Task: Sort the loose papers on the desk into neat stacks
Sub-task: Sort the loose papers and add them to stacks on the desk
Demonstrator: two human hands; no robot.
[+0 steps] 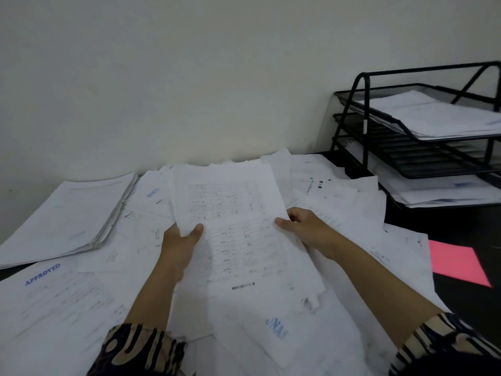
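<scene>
The sheet (233, 226) was lifted over the desk's middle above the loose papers (339, 213), its left edge pinched by the left hand (180, 246) and its right edge by the right hand (303, 230). Thin, limp and ragged at its near corner, it looked likely to tear or sag if pulled unevenly, and its trailing edge could drag the slick white litter beneath; a squared stack (67, 215) lay far left, and a black wire tray (406, 147) far right.
</scene>
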